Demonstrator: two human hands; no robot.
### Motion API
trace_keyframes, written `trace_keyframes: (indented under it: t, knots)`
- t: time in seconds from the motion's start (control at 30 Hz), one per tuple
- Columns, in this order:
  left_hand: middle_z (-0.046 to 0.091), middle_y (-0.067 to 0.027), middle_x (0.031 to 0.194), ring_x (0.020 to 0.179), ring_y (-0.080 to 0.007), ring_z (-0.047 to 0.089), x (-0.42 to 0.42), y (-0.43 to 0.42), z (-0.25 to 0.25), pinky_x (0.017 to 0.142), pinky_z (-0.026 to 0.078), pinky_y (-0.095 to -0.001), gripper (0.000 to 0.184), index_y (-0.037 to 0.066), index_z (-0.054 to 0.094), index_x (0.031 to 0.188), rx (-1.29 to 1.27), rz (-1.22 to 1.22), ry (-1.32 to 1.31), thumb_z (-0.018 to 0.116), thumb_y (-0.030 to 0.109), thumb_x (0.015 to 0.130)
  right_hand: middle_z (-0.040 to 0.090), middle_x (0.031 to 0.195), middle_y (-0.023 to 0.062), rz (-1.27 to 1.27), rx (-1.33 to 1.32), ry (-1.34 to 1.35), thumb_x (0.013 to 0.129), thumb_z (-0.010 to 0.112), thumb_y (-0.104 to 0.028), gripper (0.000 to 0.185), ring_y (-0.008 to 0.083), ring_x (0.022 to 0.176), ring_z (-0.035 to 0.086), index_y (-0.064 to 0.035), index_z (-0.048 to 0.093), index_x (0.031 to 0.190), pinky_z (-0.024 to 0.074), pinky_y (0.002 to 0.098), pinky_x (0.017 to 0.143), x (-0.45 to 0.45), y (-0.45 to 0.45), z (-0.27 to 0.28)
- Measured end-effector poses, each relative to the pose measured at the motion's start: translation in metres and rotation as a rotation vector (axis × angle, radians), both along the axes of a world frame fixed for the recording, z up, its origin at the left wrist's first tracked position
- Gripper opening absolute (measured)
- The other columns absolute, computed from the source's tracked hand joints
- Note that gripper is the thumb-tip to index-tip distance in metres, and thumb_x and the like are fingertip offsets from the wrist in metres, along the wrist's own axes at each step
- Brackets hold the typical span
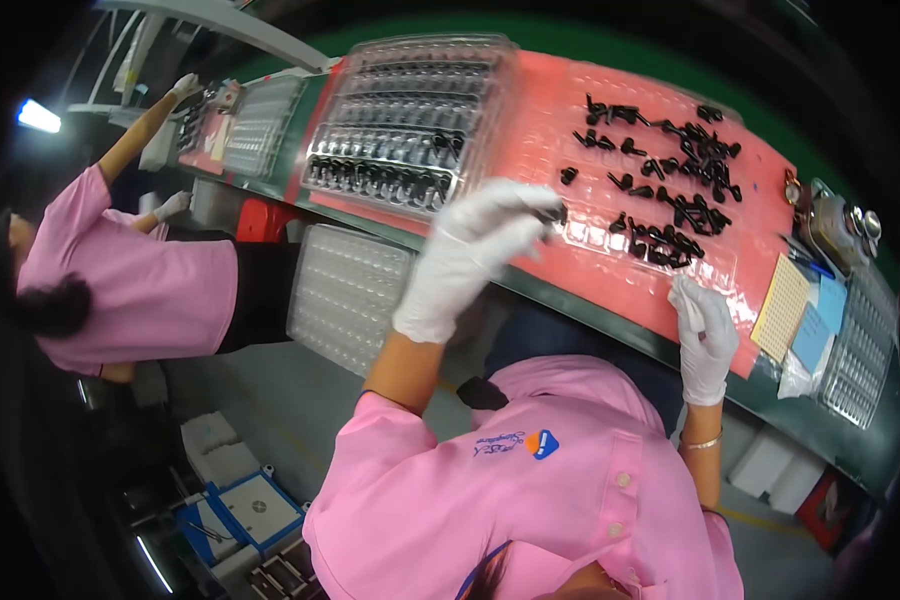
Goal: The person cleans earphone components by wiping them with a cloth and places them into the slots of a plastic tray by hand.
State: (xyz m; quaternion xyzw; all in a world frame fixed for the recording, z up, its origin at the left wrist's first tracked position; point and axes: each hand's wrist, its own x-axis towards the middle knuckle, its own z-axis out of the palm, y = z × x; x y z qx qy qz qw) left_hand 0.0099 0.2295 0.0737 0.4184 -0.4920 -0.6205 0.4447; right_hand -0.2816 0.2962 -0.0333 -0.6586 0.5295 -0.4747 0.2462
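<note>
My left hand (465, 250), in a white glove, pinches a small black part (553, 213) between thumb and fingers, near the right edge of a filled clear tray (490, 130). Its exact kind is too small to tell. Just past the near edge of the loose pile, my right hand (705, 330), gloved too, has its fingers pressed together; whatever may be in them is hidden. Several small black stemmed parts (705, 150) lie in loose rows on a clear moulded tray (585, 85) over the pink mat (610, 292). In the filled tray, rows of similar black parts (380, 182) sit in pockets.
An empty moulded tray (345, 290) juts out below the table's left side. At right are a yellow dotted sheet (780, 305), blue paper (815, 330), metal-topped containers (850, 230) and another clear tray (862, 350). A co-worker in pink (135, 265) works at left.
</note>
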Motion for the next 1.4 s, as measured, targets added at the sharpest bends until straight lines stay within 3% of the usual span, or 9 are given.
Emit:
trace_keyframes:
  t: [0.2, 0.3, 0.6, 0.67, 0.73, 0.83, 0.9, 1.03, 1.4]
  knots:
    - [0.071, -0.0069, 0.096, 0.087, -0.0131, 0.066, 0.140, -0.076, 0.009, 0.080, 0.052, -0.0261, 0.023, 0.003, 0.070, 0.106, -0.521, 0.673, -0.990, 0.069, -0.001, 0.083, 0.065, 0.100, 0.0132, 0.073, -0.005, 0.067, 0.081, 0.062, 0.016, 0.037, 0.0205, 0.091, 0.067, 0.0000, 0.064, 0.114, 0.0559, 0.0289, 0.080, -0.004, 0.004, -0.019]
    - [0.072, -0.0094, 0.091, 0.084, -0.0175, 0.069, 0.222, -0.108, -0.011, 0.077, 0.053, -0.0299, 0.024, 0.005, 0.070, 0.109, -0.615, 0.646, -1.492, 0.070, 0.006, 0.085, 0.066, 0.097, 0.0128, 0.064, -0.013, 0.080, 0.081, 0.064, 0.014, 0.035, 0.0207, 0.087, 0.067, -0.0009, 0.065, 0.112, 0.0555, 0.0292, 0.076, 0.000, 0.003, -0.014]
    - [0.070, -0.0142, 0.096, 0.085, -0.0308, 0.068, 0.232, -0.117, -0.021, 0.078, 0.053, -0.0397, 0.025, 0.009, 0.070, 0.109, -0.626, 0.540, -1.536, 0.067, 0.022, 0.087, 0.066, 0.096, 0.0125, 0.066, 0.014, 0.119, 0.081, 0.065, 0.013, 0.035, 0.0200, 0.085, 0.067, -0.0004, 0.065, 0.113, 0.0552, 0.0291, 0.078, 0.002, -0.001, -0.017]
    - [0.069, -0.0138, 0.098, 0.088, -0.0317, 0.066, 0.208, -0.111, -0.011, 0.080, 0.052, -0.0407, 0.032, 0.010, 0.064, 0.119, -0.413, 0.542, -1.903, 0.064, 0.022, 0.090, 0.067, 0.095, 0.0124, 0.010, 0.043, 0.171, 0.081, 0.066, 0.011, 0.034, 0.0201, 0.085, 0.067, -0.0004, 0.065, 0.113, 0.0551, 0.0291, 0.077, -0.001, 0.004, -0.011]
    - [0.068, -0.0133, 0.100, 0.092, -0.0320, 0.065, 0.181, -0.106, -0.005, 0.083, 0.052, -0.0411, 0.037, 0.009, 0.059, 0.126, -0.876, 0.569, -1.720, 0.063, 0.020, 0.092, 0.068, 0.092, 0.0128, 0.055, 0.011, 0.243, 0.083, 0.068, 0.005, 0.029, 0.0209, 0.083, 0.067, 0.0001, 0.066, 0.112, 0.0549, 0.0288, 0.075, 0.001, 0.000, 0.001]
    - [0.067, -0.0135, 0.104, 0.097, -0.0317, 0.064, 0.085, -0.089, 0.015, 0.086, 0.051, -0.0409, 0.032, 0.007, 0.061, 0.121, -0.976, 0.538, -1.538, 0.064, 0.018, 0.091, 0.070, 0.092, 0.0124, -0.001, 0.000, 0.270, 0.084, 0.069, 0.001, 0.025, 0.0220, 0.081, 0.068, 0.0003, 0.066, 0.110, 0.0550, 0.0291, 0.074, 0.002, -0.001, 0.003]
    - [0.068, -0.0122, 0.106, 0.099, -0.0311, 0.064, 0.028, -0.084, 0.016, 0.086, 0.052, -0.0396, 0.028, 0.007, 0.064, 0.116, -0.876, 0.357, -1.108, 0.065, 0.016, 0.090, 0.071, 0.093, 0.0117, 0.020, -0.088, 0.276, 0.084, 0.069, 0.001, 0.025, 0.0219, 0.080, 0.069, -0.0003, 0.066, 0.109, 0.0557, 0.0293, 0.071, 0.003, -0.001, 0.002]
    - [0.068, -0.0076, 0.104, 0.098, -0.0270, 0.065, -0.064, -0.097, -0.011, 0.082, 0.053, -0.0372, 0.026, 0.010, 0.068, 0.112, -0.894, 0.090, -1.053, 0.066, 0.014, 0.086, 0.071, 0.092, 0.0115, 0.009, -0.021, 0.151, 0.084, 0.069, 0.001, 0.025, 0.0209, 0.080, 0.070, -0.0012, 0.067, 0.109, 0.0566, 0.0293, 0.070, 0.002, 0.001, -0.002]
    - [0.069, -0.0074, 0.102, 0.088, -0.0202, 0.068, -0.099, -0.142, -0.060, 0.077, 0.053, -0.0289, 0.020, 0.007, 0.069, 0.107, -0.846, 0.129, -1.025, 0.068, 0.008, 0.086, 0.070, 0.093, 0.0128, 0.023, 0.013, 0.091, 0.085, 0.068, 0.003, 0.025, 0.0199, 0.081, 0.070, -0.0007, 0.066, 0.110, 0.0576, 0.0277, 0.072, -0.004, 0.006, -0.011]
